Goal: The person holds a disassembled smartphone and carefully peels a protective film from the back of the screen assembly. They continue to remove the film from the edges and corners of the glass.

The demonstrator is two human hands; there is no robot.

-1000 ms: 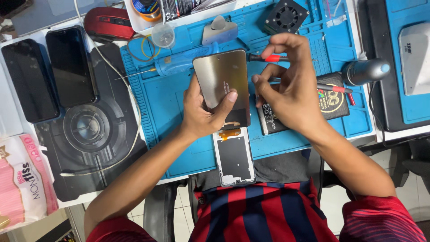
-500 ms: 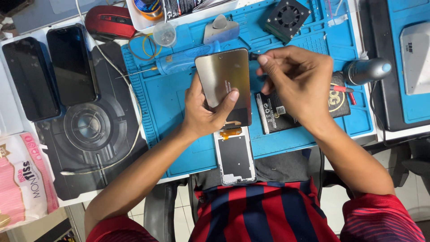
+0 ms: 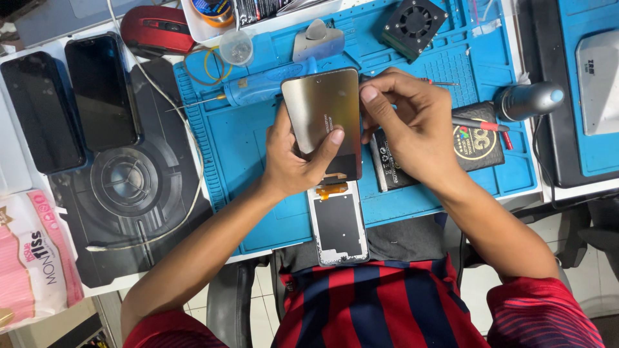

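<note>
Head view: nearest, a phone frame [image 3: 338, 225] overhangs the blue mat's [image 3: 232, 138] near edge. Above it, the left hand [image 3: 293, 158] clamps a metallic display panel [image 3: 324, 116], thumb across it; the right hand [image 3: 412, 125] pinches its right edge. Beyond lies a blue screwdriver [image 3: 258, 90].
</note>
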